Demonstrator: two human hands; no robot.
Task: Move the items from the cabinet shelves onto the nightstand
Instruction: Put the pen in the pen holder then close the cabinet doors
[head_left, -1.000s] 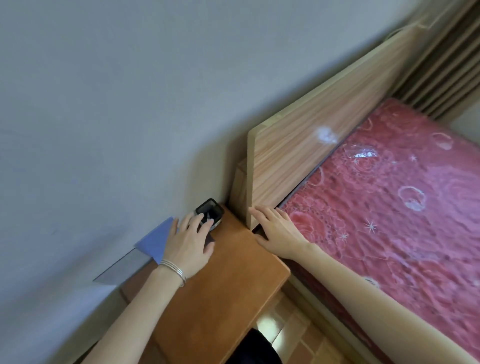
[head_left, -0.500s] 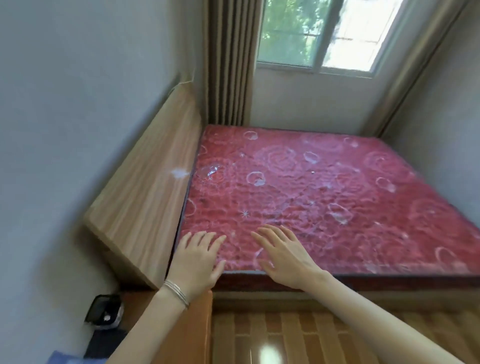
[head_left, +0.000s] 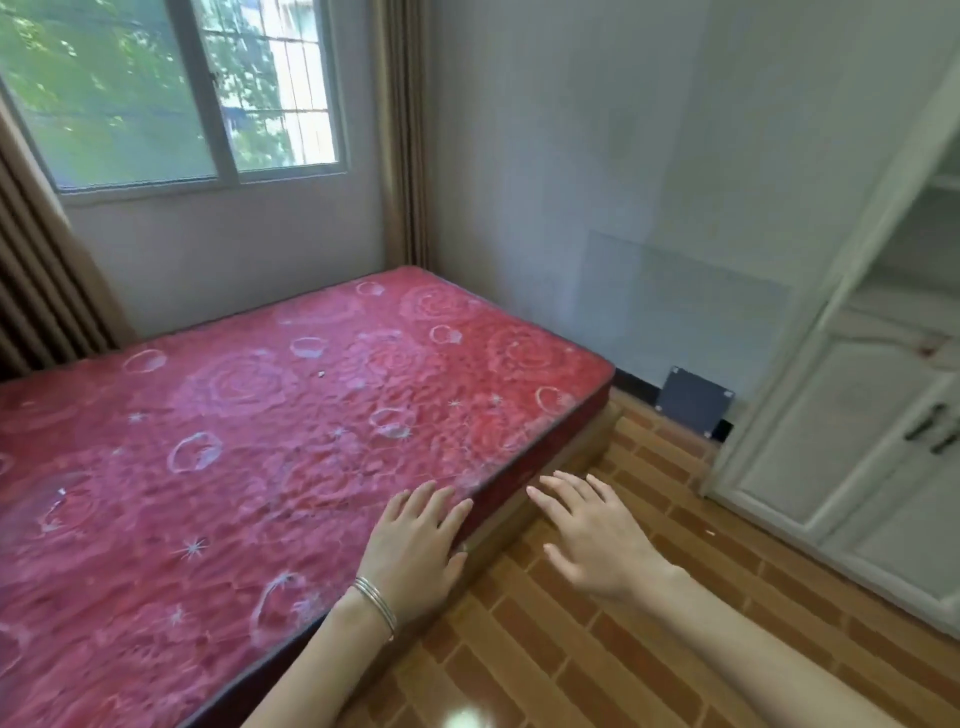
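Left hand (head_left: 415, 551): hovering over the near edge of the quilted red mattress (head_left: 260, 415), fingers spreading straight, holding nothing.
Right hand (head_left: 597, 540): hanging just right of the mattress, fingers spreading, gripping nothing.
Cabinet (head_left: 841, 447): standing white and panelled, right of the mattress; shelf contents blurring, cannot tell.

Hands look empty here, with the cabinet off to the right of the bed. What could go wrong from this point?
1. The mattress edge runs close beside the way to the cabinet; a shin might clip it.
2. A dark panel sits low beside the cabinet and could be kicked.
3. The floor shows glare, so it may be slippery.
With left hand and right hand both open and empty, nothing can drop yet.
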